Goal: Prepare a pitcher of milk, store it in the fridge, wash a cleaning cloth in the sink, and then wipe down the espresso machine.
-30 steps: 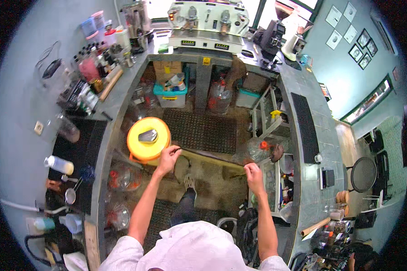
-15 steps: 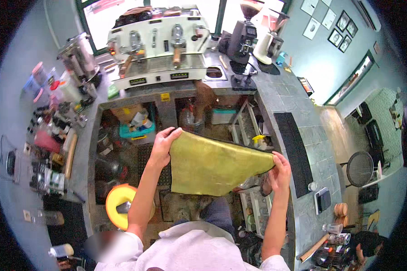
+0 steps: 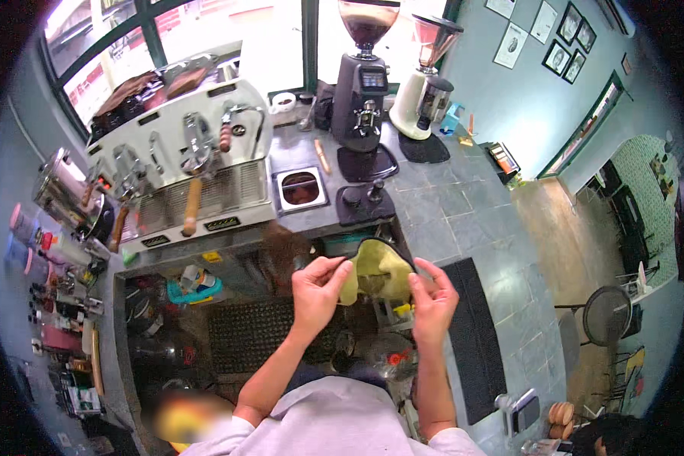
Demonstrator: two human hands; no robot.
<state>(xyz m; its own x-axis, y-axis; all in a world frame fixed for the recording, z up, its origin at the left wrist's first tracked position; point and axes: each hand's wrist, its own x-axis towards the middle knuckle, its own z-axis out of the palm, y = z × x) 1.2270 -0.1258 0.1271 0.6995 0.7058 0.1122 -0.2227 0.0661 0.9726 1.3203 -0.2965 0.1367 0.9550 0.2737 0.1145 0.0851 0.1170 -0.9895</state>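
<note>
A yellow-green cloth with a dark edge [image 3: 391,275] hangs bunched and sagging between my two hands, above the floor space inside the counter. My left hand [image 3: 315,298] pinches its left corner between thumb and fingers. At the opposite corner my right hand [image 3: 433,310] has its thumb and fingers closed on the edge. The hands are a short way apart, so the cloth's middle droops in folds. The front edge of the counter [image 3: 403,235] lies just beyond them.
A white espresso machine [image 3: 239,182] stands at the back left. Right of it are a square metal-rimmed opening [image 3: 285,199], a black tamping stand [image 3: 365,205], a black grinder [image 3: 349,114] and a white grinder [image 3: 409,110]. A long black mat [image 3: 479,342] lies on the right counter.
The cloth was stretched wide between my hands; now they are closer together and it is bunched. My view has turned right, toward the grinders.
</note>
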